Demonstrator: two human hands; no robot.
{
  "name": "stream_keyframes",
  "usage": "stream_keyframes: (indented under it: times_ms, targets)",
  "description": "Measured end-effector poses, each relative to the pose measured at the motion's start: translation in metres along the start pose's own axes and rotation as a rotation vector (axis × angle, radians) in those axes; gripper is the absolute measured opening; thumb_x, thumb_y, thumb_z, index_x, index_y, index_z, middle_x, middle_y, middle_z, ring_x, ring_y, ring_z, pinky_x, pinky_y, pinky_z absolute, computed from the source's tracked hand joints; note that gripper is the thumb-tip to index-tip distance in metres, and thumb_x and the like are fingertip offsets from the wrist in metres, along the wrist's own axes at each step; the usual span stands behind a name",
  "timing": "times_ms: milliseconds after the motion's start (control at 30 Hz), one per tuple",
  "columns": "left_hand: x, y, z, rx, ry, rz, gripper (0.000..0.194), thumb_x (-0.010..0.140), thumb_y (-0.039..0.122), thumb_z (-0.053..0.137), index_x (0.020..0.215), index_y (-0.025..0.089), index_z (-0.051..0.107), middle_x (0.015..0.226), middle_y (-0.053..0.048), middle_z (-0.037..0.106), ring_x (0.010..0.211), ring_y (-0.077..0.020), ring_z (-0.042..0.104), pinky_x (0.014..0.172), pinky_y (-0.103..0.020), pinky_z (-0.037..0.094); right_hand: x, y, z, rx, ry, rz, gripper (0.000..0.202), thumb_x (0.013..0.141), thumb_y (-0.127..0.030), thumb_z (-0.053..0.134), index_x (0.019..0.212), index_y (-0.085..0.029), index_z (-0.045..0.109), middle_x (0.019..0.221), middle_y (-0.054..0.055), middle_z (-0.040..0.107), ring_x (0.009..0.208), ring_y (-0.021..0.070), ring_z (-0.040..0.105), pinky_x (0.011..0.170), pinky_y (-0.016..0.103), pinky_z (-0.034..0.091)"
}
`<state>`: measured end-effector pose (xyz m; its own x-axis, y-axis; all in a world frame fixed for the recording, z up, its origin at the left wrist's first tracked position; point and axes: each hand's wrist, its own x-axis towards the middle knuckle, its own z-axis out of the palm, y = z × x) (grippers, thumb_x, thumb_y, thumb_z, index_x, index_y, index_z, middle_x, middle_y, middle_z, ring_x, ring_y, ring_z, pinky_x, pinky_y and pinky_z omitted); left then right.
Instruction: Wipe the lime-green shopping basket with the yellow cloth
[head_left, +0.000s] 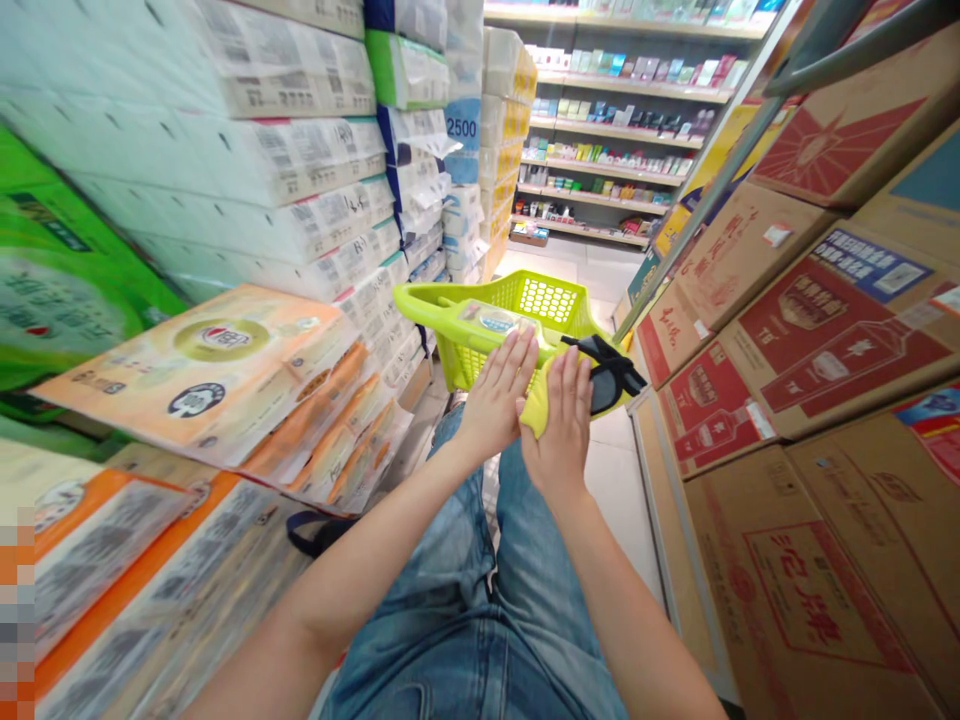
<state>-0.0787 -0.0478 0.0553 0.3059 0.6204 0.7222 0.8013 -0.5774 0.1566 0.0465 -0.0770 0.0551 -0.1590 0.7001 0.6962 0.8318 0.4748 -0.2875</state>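
A lime-green shopping basket (551,290) with a broad handle stands in front of my legs. My left hand (501,388) lies flat on the handle's near side, palm down, fingers stretched forward, beside an oval label (499,320). Just right of it, my right hand (561,415) rests with its fingers extended on a yellow cloth-like item (535,403), whose underside is hidden. Touching the right end of the handle is a black strap-like item (606,368), right of my right fingers. Both palms face down, with the fingertips pointing away from me.
Stacked white tissue packs (300,160) and an orange-and-white pack (217,370) line the left. Cardboard cartons (817,580) rise on the right behind a metal rail (705,205). Shelves of small boxed goods (615,130) stand ahead, beyond the tiled floor (611,490).
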Motion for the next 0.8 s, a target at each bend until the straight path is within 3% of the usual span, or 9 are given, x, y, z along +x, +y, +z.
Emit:
stream_keyframes:
  times_ms: [100,233,433,600,800]
  targets:
    - [0.000,0.000,-0.001,0.005,-0.008,0.004,0.067,0.098,0.020,0.032,0.160,0.013,0.008,0.166,-0.014,0.022,0.157,-0.0229,0.008,0.125,-0.047,0.022,-0.001,0.003,-0.005,-0.055,-0.067,-0.068,0.077,0.095,-0.029,0.044,0.161,-0.017,0.006,0.167,0.014,0.021,0.157,0.0275,0.013,0.124,0.054,0.025]
    - [0.001,0.002,-0.003,0.035,-0.021,0.004,0.072,0.094,0.017,0.037,0.159,0.008,0.009,0.165,-0.017,0.022,0.156,-0.0252,0.009,0.124,-0.048,0.023,-0.008,0.032,-0.025,-0.084,-0.070,-0.117,0.078,0.092,-0.022,0.045,0.161,-0.019,0.009,0.166,0.013,0.025,0.156,0.0265,0.017,0.124,0.052,0.024]
    - [0.003,0.004,-0.001,0.056,-0.012,0.008,0.074,0.092,0.016,0.039,0.159,0.007,0.009,0.165,-0.018,0.022,0.157,-0.0264,0.008,0.125,-0.048,0.022,-0.003,0.064,-0.046,-0.012,0.077,0.046,0.070,0.098,-0.029,0.040,0.161,-0.023,0.011,0.167,0.013,0.022,0.156,0.0277,0.019,0.124,0.057,0.022]
    - [0.002,0.004,-0.001,0.056,-0.007,0.003,0.073,0.093,0.018,0.040,0.159,0.007,0.009,0.165,-0.018,0.023,0.156,-0.0262,0.009,0.124,-0.048,0.022,0.012,0.035,-0.031,-0.040,0.070,0.060,0.071,0.099,-0.034,0.040,0.161,-0.020,0.009,0.166,0.015,0.024,0.156,0.0274,0.018,0.124,0.057,0.019]
    - [-0.001,-0.001,0.002,0.029,0.017,0.000,0.067,0.098,0.021,0.033,0.160,0.012,0.009,0.166,-0.014,0.024,0.157,-0.0210,0.008,0.125,-0.043,0.021,0.021,-0.005,-0.014,-0.109,-0.084,-0.068,0.075,0.093,-0.029,0.043,0.160,-0.013,0.012,0.165,0.015,0.028,0.155,0.0247,0.021,0.126,0.054,0.011]
